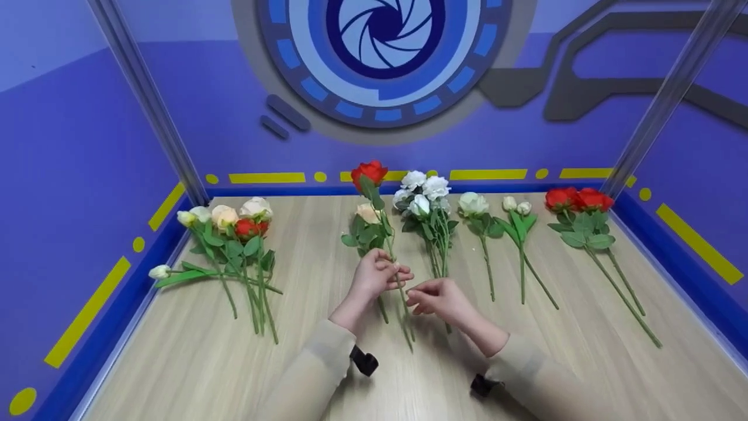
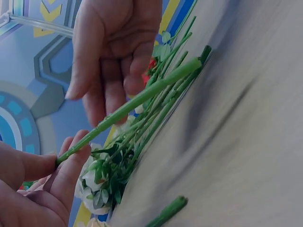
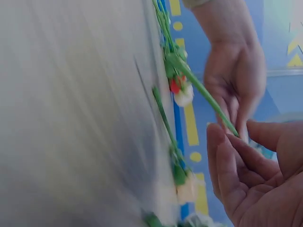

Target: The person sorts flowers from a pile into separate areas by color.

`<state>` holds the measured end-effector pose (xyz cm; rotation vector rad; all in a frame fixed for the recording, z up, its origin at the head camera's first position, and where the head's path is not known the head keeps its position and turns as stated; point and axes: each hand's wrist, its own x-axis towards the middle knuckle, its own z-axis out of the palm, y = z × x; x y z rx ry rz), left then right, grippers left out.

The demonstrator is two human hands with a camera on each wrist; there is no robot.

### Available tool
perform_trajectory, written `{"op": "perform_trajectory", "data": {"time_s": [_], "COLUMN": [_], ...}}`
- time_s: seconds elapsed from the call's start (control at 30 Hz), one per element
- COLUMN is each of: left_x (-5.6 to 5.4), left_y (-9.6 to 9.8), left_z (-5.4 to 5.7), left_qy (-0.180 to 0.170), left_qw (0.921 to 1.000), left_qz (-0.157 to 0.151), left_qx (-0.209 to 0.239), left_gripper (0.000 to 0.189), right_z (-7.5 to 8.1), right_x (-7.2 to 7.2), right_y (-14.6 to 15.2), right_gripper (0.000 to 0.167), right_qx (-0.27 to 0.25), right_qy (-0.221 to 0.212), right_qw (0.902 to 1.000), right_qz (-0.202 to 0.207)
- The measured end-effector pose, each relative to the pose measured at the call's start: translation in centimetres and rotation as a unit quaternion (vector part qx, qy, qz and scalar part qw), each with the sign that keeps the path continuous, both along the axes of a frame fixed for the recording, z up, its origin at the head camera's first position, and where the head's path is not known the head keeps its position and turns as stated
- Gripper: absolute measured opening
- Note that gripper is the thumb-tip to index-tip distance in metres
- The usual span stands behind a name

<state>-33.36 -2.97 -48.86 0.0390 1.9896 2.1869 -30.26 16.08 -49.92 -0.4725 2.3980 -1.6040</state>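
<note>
My left hand (image 1: 377,275) pinches the green stem of a red rose (image 1: 369,174) between thumb and fingers. The bloom is raised toward the back wall, and the stem (image 2: 137,101) slants down toward me. Close to the lower stem is my right hand (image 1: 438,301), its fingers loosely bent. In the left wrist view its thumb stands apart from the fingers and it grips nothing. Behind the red rose lies a peach rose (image 1: 368,213), partly covered by leaves and the left hand. A bunch of white flowers (image 1: 422,196) lies just right of it.
To the left is a mixed pile with peach roses (image 1: 225,216), a red flower (image 1: 251,227) and a white tulip (image 1: 159,272). Rightward lie a pale rose (image 1: 473,203), white tulips (image 1: 517,204) and red roses (image 1: 578,200). Purple walls enclose the wooden table (image 1: 193,362).
</note>
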Motion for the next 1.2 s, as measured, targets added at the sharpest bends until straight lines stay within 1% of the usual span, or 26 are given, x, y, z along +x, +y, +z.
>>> {"op": "perform_trajectory", "data": {"time_s": [0.07, 0.17, 0.33, 0.43, 0.53, 0.6, 0.67, 0.73, 0.8, 0.87, 0.9, 0.93, 1.03, 1.07, 1.13, 1.17, 1.2], "left_x": [0.1, 0.3, 0.4, 0.5, 0.6, 0.6, 0.6, 0.6, 0.5, 0.3, 0.1, 0.0, -0.3, -0.4, -0.4, -0.5, -0.5], "left_y": [0.4, 0.7, 1.1, 1.2, 1.0, 0.6, -0.2, -1.5, -3.4, -5.6, -6.9, -8.1, -11.5, -12.5, -14.3, -15.1, -15.8], "left_z": [0.0, -0.1, -0.3, -0.4, -0.5, -0.6, -0.6, -0.5, -0.6, -0.8, -0.9, -0.9, -0.9, -0.8, -0.4, -0.3, -0.1], "left_qy": [0.003, 0.013, 0.029, 0.036, 0.047, 0.056, 0.066, 0.071, 0.071, 0.066, 0.063, 0.059, 0.058, 0.06, 0.058, 0.061, 0.056], "left_qw": [1.0, 0.9998, 0.9994, 0.9993, 0.9988, 0.9979, 0.9964, 0.9941, 0.9897, 0.9828, 0.978, 0.9707, 0.9455, 0.9355, 0.9168, 0.9085, 0.9011], "left_qz": [0.001, 0.007, 0.012, 0.004, -0.014, -0.026, -0.024, -0.008, 0.023, 0.06, 0.08, 0.101, 0.151, 0.164, 0.181, 0.187, 0.192], "left_qx": [0.003, 0.01, 0.017, 0.009, -0.003, -0.021, -0.048, -0.082, -0.123, -0.162, -0.182, -0.21, -0.282, -0.307, -0.351, -0.369, -0.385], "left_gripper": [0.014, 0.013, 0.012, 0.013, 0.016, 0.019, 0.022, 0.025, 0.026, 0.025, 0.024, 0.023, 0.02, 0.021, 0.022, 0.023, 0.024], "right_z": [-0.4, -0.8, -1.2, -1.4, -1.3, -1.2, -0.9, -0.7, -0.3, 0.0, 0.1, 0.2, 0.4, 0.5, 0.5, 0.5, 0.5], "right_x": [0.1, 0.1, -0.1, -0.1, 0.0, 0.1, 0.1, 0.0, -0.1, -0.3, -0.3, -0.4, -0.6, -0.7, -0.9, -0.9, -1.0], "right_y": [-0.4, -0.7, -0.9, -0.9, -0.7, -0.5, -0.1, 0.5, 1.4, 2.5, 3.1, 3.6, 5.3, 5.8, 6.9, 7.3, 7.8], "right_gripper": [0.028, 0.026, 0.022, 0.023, 0.025, 0.026, 0.025, 0.026, 0.027, 0.028, 0.03, 0.03, 0.031, 0.031, 0.03, 0.03, 0.029], "right_qx": [-0.017, -0.032, -0.034, -0.033, -0.035, -0.044, -0.051, -0.058, -0.054, -0.046, -0.041, -0.033, -0.015, -0.01, 0.0, 0.002, 0.003], "right_qy": [-0.009, -0.008, -0.003, 0.0, 0.004, 0.001, -0.006, -0.012, -0.015, -0.01, -0.009, -0.005, 0.005, 0.008, 0.015, 0.017, 0.02], "right_qw": [0.9998, 0.9994, 0.9991, 0.9993, 0.9993, 0.999, 0.9986, 0.998, 0.9979, 0.998, 0.9981, 0.998, 0.9972, 0.9967, 0.9958, 0.9954, 0.9949], "right_qz": [-0.004, -0.013, -0.024, -0.019, -0.011, -0.009, -0.014, -0.02, -0.032, -0.041, -0.046, -0.055, -0.073, -0.08, -0.091, -0.094, -0.099]}}
